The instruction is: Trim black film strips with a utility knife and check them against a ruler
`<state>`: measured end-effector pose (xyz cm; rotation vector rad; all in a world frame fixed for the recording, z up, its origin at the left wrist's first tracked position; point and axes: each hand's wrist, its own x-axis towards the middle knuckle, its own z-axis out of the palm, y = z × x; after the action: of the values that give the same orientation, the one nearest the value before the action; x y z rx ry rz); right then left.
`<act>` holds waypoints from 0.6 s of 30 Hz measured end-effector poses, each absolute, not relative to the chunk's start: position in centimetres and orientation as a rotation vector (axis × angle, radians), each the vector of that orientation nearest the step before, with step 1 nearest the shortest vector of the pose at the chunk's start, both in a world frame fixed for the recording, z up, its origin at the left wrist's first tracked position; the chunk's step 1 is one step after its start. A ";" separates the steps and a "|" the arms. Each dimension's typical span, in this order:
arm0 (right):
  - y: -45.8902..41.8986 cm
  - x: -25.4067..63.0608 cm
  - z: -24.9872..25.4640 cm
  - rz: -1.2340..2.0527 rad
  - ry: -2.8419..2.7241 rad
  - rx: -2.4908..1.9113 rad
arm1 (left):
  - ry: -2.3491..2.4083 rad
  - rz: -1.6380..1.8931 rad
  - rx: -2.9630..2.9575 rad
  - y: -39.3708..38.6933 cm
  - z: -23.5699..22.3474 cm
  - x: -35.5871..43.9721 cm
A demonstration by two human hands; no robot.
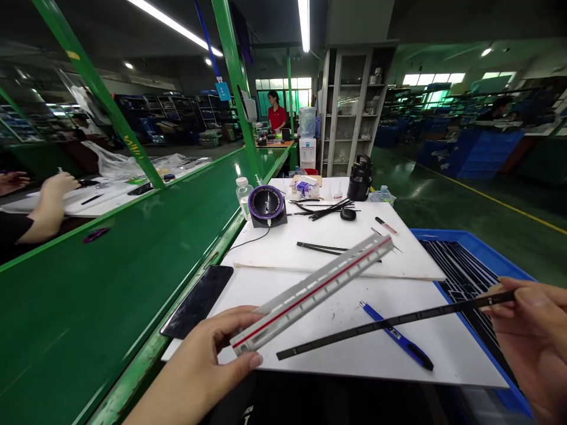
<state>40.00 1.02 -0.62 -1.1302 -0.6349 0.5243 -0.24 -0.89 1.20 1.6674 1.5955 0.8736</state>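
Note:
My left hand (pixel 212 354) grips the near end of a long pale grey slotted bar (pixel 314 292) with a red stripe along it. The bar slants up to the right above the white board (pixel 274 289). Between the fingers and thumb of my right hand (pixel 531 330) is the right end of a thin black strip (pixel 381 323). Its other end reaches left, close to the grey bar's near end. Below the strip lies a blue pen-like tool (pixel 398 336) with a dark end.
A blue bin (pixel 469 236) full of black strips stands at the right. A phone-like slab (pixel 199 301) lies at the left edge. Further back are a round purple-rimmed fan (pixel 267 202), loose black strips (pixel 330 209), a marker (pixel 386 225) and a black bottle (pixel 359 179). Co-workers sit beyond the green partition (pixel 146 236).

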 end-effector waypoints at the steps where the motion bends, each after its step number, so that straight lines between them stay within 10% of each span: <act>1: 1.1 39.3 0.1 0.516 -0.653 -1.111 | 1.579 0.880 1.675 -1.1 1.1 0.0; 18: 1.5 35.9 2.0 0.579 -0.727 -1.072 | 1.459 0.815 1.588 -1.1 -1.7 -0.1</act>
<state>35.93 1.49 1.98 -1.0720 -0.7266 0.5789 -0.05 -1.07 -1.72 1.5884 1.4586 0.8153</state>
